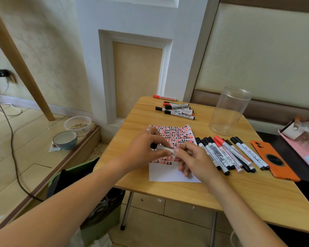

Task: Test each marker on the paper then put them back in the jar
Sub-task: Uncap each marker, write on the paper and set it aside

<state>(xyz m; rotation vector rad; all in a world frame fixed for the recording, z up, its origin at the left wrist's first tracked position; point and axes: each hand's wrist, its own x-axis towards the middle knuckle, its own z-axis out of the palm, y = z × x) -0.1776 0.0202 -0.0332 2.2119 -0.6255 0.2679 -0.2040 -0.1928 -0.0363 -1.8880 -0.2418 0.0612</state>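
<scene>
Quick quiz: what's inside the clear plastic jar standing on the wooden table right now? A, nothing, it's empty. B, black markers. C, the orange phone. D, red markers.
A: the clear plastic jar stands upright with nothing in it, while the markers lie in a far pile and a near row on the wooden table.

White paper [169, 173] bears red and black marks; phone [273, 159] orange, table [239, 198] wood-grained.

A home: folding table [185, 191], pet bowl [65, 139] on floor, padded wall.
</scene>
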